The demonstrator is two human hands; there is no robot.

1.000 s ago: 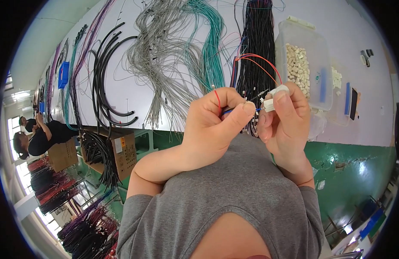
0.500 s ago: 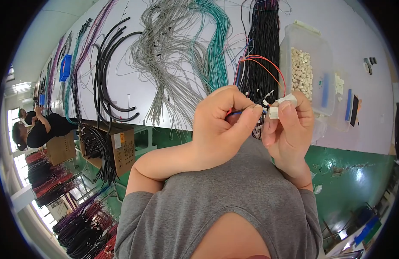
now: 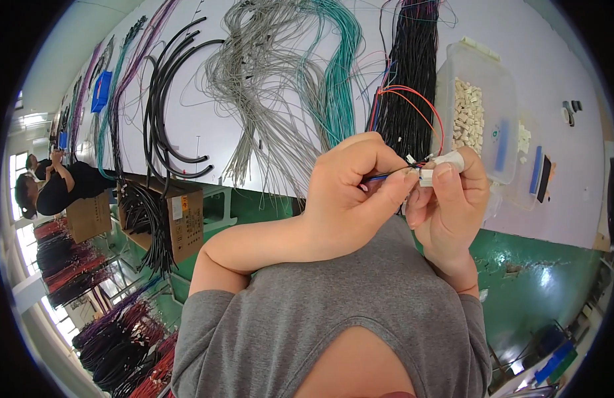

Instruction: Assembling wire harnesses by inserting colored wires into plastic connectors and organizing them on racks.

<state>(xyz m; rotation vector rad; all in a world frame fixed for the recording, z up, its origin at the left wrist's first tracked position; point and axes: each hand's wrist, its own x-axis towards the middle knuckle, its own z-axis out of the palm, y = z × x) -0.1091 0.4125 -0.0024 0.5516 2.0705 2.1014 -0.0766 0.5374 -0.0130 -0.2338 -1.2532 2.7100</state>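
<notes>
Left hand point(image 3: 350, 192) pinches thin wire point(image 3: 386, 175); right hand point(image 3: 453, 199) fingers closed on small white connector point(image 3: 426, 176). Wire light, limp: best gripped near its tip. Connector rigid, slippery.

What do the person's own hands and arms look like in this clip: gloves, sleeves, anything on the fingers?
Both hands are bare, with no gloves. The left hand shows no rings or bands. The right hand has white tape or a white cot wrapped round one fingertip. Both forearms are bare; a grey short-sleeved T-shirt ends at the upper arm. No watch or bracelet shows on either wrist.
</notes>
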